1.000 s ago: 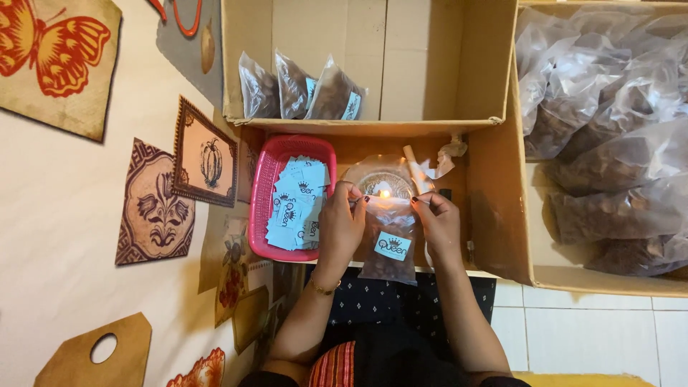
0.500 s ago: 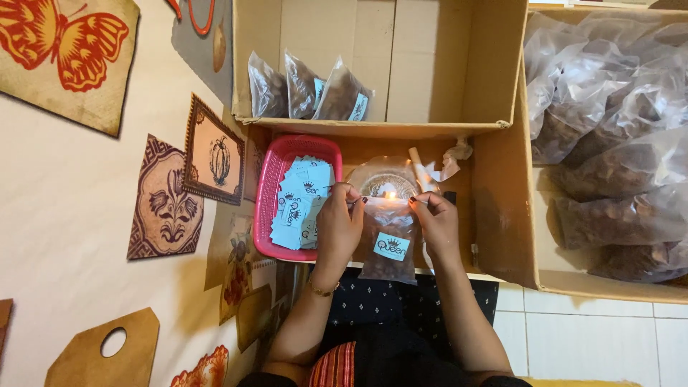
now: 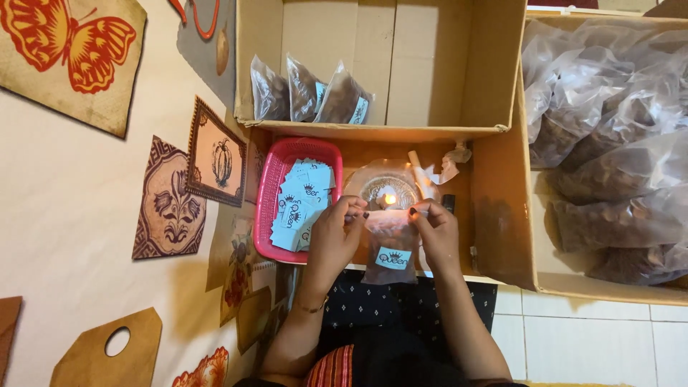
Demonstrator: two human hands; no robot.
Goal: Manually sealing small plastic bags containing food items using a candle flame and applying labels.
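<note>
Nearest me, my left hand and right hand meet over my lap, each with its grip pinched on the top edge of a small clear pouch of dark brown pieces; the pouch hangs down between the wrists, a pale blue label on its front. I hold its upper edge stretched right beside a small candle flame, which burns in a round glass dish just past my fingertips (whether the plastic touches the flame I cannot tell). To the left of the dish sits a pink plastic basket piled with blue paper labels. All this rests on the lowered flap of a cardboard box. Farther off, an open carton holds three filled pouches leaning together in its left corner. On my right, another box is heaped with large clear bags of the same brown stuff. The floor at left shows a patterned mat.
</note>
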